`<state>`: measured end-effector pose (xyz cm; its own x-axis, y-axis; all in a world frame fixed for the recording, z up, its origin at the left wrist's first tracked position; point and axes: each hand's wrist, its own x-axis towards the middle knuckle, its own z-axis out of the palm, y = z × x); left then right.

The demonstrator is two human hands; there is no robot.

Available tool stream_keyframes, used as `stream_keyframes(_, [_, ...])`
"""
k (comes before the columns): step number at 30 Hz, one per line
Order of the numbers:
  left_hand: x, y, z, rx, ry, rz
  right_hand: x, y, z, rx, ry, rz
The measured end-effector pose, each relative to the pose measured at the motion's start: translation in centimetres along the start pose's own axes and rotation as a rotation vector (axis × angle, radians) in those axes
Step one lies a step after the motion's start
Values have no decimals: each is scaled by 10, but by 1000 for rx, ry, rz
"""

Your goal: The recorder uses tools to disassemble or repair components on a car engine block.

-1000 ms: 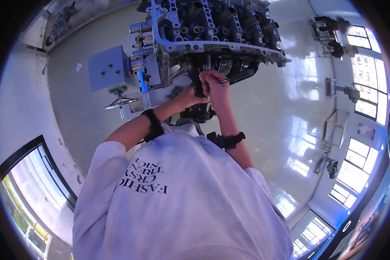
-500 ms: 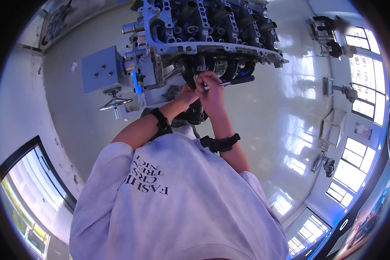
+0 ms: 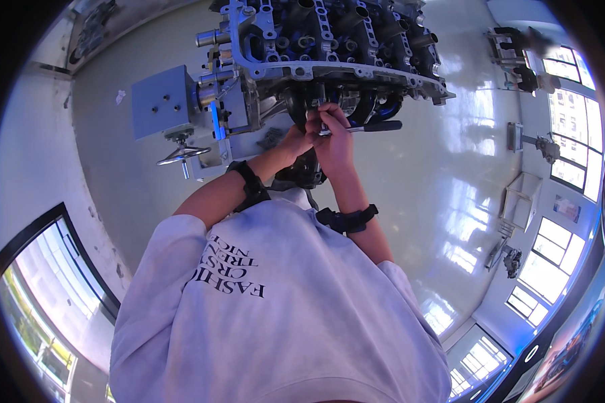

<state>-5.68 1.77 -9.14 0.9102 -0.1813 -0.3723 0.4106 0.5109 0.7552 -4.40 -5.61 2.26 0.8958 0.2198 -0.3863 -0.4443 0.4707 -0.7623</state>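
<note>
We stretch both forearms forward and inward to the near side of the engine [image 3: 343,71], our right hand [image 3: 335,142] bent, its fingers curled around a dark-handled wrench [image 3: 382,126] that points rightward below the engine's edge. Our left hand [image 3: 294,144] meets it from the left, fingers mostly hidden, so we cannot tell what they grip. Curved black pipes [image 3: 293,106] crowd the hands; a grey box [image 3: 160,102] and handwheel [image 3: 183,154] stand farther left.
</note>
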Motion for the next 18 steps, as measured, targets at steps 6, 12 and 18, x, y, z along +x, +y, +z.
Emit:
stream_keyframes(6, [-23,63,-37,1121,-217,-241,3,-7,-3,-48,85,-26])
stream_keyframes(12, [-47,110,-11,687,50,184,-6,-12,-11,-776,300,-168])
stream_keyframes(18, [-29,109,30,663,156,158,-26,-11,-17,-423,63,-18])
